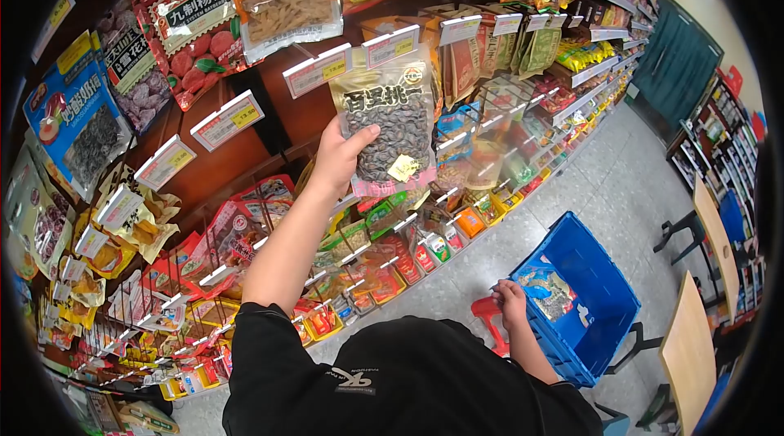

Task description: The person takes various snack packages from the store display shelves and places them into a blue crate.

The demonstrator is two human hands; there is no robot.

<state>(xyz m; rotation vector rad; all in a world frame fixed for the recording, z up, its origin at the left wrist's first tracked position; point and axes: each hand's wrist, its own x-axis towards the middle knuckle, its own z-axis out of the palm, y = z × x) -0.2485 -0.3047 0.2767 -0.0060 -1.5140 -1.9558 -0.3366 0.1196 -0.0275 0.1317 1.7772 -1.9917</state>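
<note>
My left hand [347, 154] is closed on the left side of a snack bag [388, 130], thumb across its front. Dark, seed-like pieces show through the bag's clear window, and a yellow sticker is near its pink bottom edge. The bag is upright in front of the shelves, just below the price tags [392, 46]. My right hand [512, 304] is low at the left rim of a blue crate [600, 289], its fingers pinched together. Whatever they may hold is too small to make out. Inside the crate lies a blue-and-clear snack packet [549, 293].
Hanging snack bags [196, 32] fill the rack on the left and top. Lower shelves [359, 297] hold rows of small packets. A red object [490, 324] is beside the crate. Wooden tabletops [686, 354] and dark chairs are at right, with grey tiled floor [600, 162] between.
</note>
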